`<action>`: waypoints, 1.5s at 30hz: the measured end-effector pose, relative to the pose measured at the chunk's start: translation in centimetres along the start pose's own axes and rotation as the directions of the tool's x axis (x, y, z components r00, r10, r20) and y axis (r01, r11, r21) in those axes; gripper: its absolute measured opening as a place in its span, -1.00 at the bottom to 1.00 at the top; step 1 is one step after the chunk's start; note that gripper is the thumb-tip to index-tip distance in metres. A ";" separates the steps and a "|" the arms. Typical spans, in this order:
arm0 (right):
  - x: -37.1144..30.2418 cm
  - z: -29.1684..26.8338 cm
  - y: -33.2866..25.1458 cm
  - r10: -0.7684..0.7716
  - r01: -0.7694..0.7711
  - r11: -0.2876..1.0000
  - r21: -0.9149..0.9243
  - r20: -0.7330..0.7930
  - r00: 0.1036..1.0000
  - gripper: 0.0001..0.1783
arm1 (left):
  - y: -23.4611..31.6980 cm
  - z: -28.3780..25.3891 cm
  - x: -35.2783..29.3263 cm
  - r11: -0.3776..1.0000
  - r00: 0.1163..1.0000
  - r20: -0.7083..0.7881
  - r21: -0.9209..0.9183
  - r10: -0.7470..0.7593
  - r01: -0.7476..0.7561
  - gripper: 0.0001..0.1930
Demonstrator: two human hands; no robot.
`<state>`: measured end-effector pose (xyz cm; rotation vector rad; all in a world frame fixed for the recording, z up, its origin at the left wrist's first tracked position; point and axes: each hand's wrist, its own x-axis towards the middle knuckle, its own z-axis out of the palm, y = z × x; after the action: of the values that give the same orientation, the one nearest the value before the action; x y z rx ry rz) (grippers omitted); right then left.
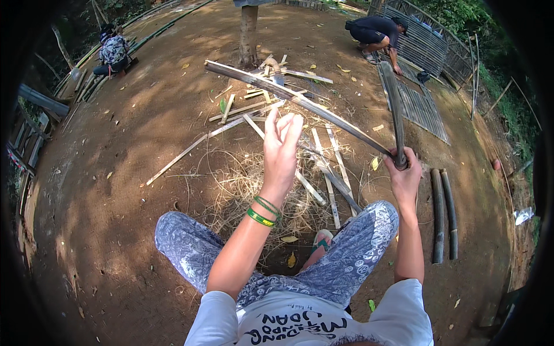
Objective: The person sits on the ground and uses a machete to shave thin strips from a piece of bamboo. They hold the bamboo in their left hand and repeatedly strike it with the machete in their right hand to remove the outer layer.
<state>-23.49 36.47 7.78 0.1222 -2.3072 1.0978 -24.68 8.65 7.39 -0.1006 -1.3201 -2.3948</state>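
Note:
My right hand (406, 180) is closed around the near ends of two bamboo pieces. One is a long split bamboo strip (300, 101), slanting up and away to the left. The other, a dark bamboo piece (395, 109), points away from me and meets the strip at my fingers. My left hand (281, 147) is raised below the strip, apart from it. Its fingers are partly bent and spread, with nothing visible in them. Beneath it lies a heap of pale bamboo shavings (242, 190) between my knees.
Pale bamboo slats (231, 109) lie scattered ahead, near a tool with a curved wooden handle (272, 64) and a tree trunk (249, 36). Two dark bamboo poles (438, 216) rest at my right. One person (114, 53) squats far left; another (378, 32) bends over a slatted panel (418, 106).

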 end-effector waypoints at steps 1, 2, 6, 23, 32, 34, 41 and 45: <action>0.1 1.2 -1.2 -0.013 0.011 0.999 0.031 0.048 0.999 -0.76 | 1.7 0.3 0.9 0.997 0.998 -0.055 -0.071 0.024 -0.028 -0.47; 0.0 2.2 -2.3 -0.022 0.018 0.999 0.051 0.089 0.996 -0.76 | 4.2 1.1 1.7 0.988 0.994 -0.105 -0.148 0.036 -0.051 -0.56; -1.7 7.4 -5.3 -0.078 -0.009 0.948 0.319 0.257 0.963 -0.72 | 8.9 -1.2 3.9 0.916 0.917 -0.308 -0.227 0.254 -0.330 -0.69; 2.2 14.9 -3.4 0.520 -0.352 0.184 0.918 0.213 0.827 -0.73 | 5.2 -12.2 0.7 0.782 0.921 -0.359 -0.526 0.152 -0.334 -0.47; 3.7 12.5 -6.8 0.182 -0.089 0.339 0.937 0.027 0.983 -0.77 | -4.7 -14.6 -6.3 0.618 0.636 -0.094 -0.380 -0.766 0.688 -0.22; 2.8 12.2 -7.9 0.138 -0.127 0.355 0.926 0.083 0.987 -0.77 | -3.0 -10.7 -7.3 0.685 0.653 -0.206 -0.233 -0.729 0.691 -0.29; -1.0 14.6 -9.5 -0.017 -0.167 0.366 0.916 0.186 0.982 -0.76 | 4.3 -5.1 -6.0 0.900 0.993 0.044 0.429 -0.110 0.080 -0.64; -3.4 15.7 -9.6 -0.036 -0.263 0.476 0.839 0.317 0.948 -0.73 | 8.2 -2.1 -2.5 0.572 0.890 0.375 0.683 0.261 -0.455 -0.42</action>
<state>-24.81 18.09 4.70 0.5649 -1.7128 2.4103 -19.03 3.81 12.14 -0.3814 -2.0791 -1.3511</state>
